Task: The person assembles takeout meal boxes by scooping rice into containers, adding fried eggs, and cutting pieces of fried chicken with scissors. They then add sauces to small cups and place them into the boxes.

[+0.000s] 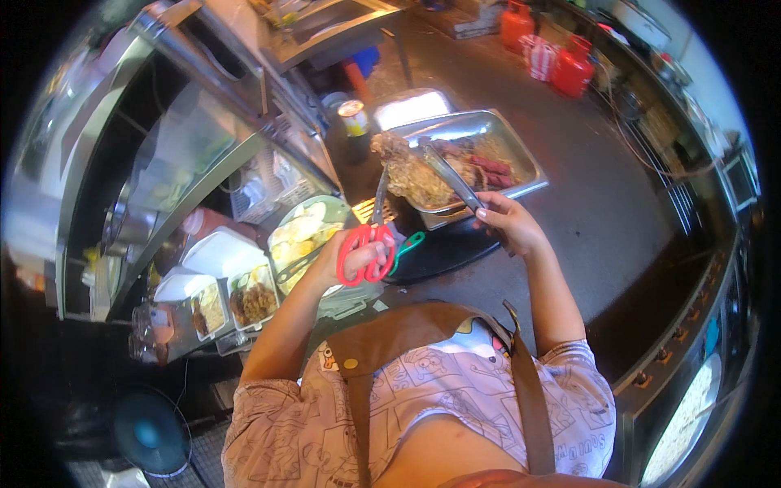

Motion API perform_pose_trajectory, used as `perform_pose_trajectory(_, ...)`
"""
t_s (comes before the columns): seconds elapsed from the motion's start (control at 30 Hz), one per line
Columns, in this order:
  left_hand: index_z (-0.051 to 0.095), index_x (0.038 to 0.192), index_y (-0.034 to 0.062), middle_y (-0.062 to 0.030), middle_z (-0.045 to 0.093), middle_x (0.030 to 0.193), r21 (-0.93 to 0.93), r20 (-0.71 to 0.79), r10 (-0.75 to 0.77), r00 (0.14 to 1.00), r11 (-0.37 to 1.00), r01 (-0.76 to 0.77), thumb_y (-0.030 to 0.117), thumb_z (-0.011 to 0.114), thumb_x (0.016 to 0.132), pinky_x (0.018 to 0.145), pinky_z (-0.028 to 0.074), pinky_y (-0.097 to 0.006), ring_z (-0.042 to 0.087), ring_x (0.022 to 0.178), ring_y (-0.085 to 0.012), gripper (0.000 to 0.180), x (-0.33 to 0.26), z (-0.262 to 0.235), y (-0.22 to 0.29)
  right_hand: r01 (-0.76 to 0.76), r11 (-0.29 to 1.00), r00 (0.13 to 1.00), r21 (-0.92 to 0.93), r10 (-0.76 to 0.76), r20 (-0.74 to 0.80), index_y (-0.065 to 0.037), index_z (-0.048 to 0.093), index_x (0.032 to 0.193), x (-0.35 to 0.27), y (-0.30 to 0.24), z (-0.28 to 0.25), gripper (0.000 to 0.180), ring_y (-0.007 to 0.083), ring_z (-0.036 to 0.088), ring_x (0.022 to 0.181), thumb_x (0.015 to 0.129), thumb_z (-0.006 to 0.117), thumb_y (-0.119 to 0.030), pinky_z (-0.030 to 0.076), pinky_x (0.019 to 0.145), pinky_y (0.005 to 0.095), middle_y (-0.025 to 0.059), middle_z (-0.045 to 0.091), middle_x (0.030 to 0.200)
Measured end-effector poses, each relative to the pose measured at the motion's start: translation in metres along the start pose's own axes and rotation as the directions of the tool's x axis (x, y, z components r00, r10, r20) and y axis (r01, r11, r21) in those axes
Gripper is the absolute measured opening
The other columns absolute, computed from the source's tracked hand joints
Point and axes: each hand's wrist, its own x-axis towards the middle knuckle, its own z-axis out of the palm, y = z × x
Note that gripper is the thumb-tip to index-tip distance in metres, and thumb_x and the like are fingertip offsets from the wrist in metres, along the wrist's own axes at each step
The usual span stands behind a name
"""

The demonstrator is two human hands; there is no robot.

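My left hand [363, 259] has its fingers through the red handles of a pair of scissors [382, 237]. The dark blades point up beside the left edge of a large browned, crusted piece of meat [412, 175]. Metal tongs [455, 180] are closed in my right hand [511, 221], and their tips reach onto the meat. Whether the blades touch the meat, I cannot tell. The meat is held over the near left part of a steel food pan [527, 167]. Reddish sausage-like pieces [492, 169] and other browned food lie in that pan.
To my left stand open white takeaway boxes [254, 302] with food and a green plate [331, 210] of fried eggs. A yellow-labelled can [353, 119] is behind the pan's left side. Red gas cylinders [573, 67] stand far right; a steel-framed shelf [220, 167] rises at left.
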Motion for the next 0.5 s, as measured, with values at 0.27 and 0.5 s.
perform_pose_trajectory(0.27,0.06,0.107,-0.0002,-0.0057,0.061,0.073,-0.254,-0.034,0.084,0.996,0.963,-0.09,0.017,0.051,0.093,0.059,0.049,-0.029,0.059,0.064,-0.0133,0.023,-0.103,-0.025,-0.01,-0.115,0.993,0.924,0.027,0.097,0.37,-0.003,0.056,0.122,0.018,0.007,0.107,0.036,0.0112,0.064,0.084,0.091,0.063,-0.021,0.045,0.066,0.0222,0.0073,0.067,0.11)
perform_pose_trajectory(0.5,0.06,0.103,0.0003,-0.0053,0.06,0.072,-0.174,-0.295,0.003,0.955,0.983,-0.057,0.023,0.053,0.092,0.055,0.046,-0.026,0.058,0.061,-0.0132,0.026,-0.212,-0.067,-0.07,-0.181,0.957,0.943,-0.228,0.235,0.238,-0.003,0.061,0.114,0.016,0.041,0.234,0.027,0.0085,0.062,0.07,0.093,0.061,-0.019,0.043,0.057,0.0205,0.0055,0.069,0.096)
